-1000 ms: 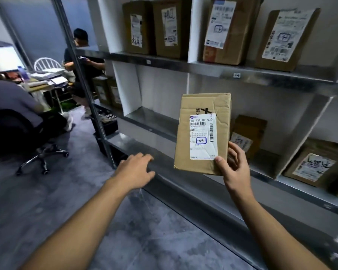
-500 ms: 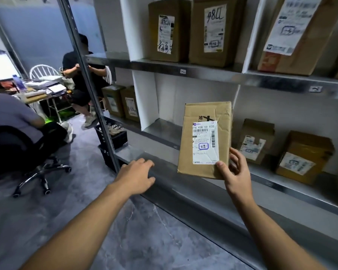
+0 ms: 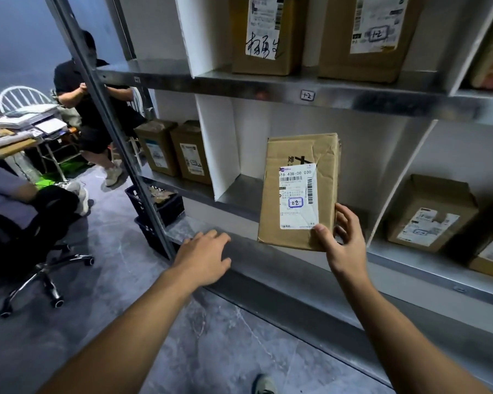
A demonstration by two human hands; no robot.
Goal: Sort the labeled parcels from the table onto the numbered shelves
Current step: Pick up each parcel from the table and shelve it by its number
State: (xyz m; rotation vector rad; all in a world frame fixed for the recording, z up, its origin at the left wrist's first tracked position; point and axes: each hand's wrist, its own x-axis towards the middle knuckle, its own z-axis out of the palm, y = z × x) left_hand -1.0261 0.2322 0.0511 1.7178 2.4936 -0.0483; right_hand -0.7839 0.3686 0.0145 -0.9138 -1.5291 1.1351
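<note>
Left arm out toward 1 o'clock, my left hand (image 3: 204,258) palm down with fingers relaxed; right arm toward 11 o'clock, my right hand (image 3: 346,247) pinching the parcel (image 3: 299,191) at its lower corner, thumb in front, fingers behind.

— What sort of place am I steering through?
— A parcel storeroom, from what I see: steel shelving (image 3: 239,88) with a handwritten bay tag (image 3: 307,95), white dividers (image 3: 214,143), cardboard parcels (image 3: 239,56) carrying barcode labels.
— Only storage?
— No, I see a paper-strewn table (image 3: 10,145) and a swivel chair (image 3: 42,267) off left.
</note>
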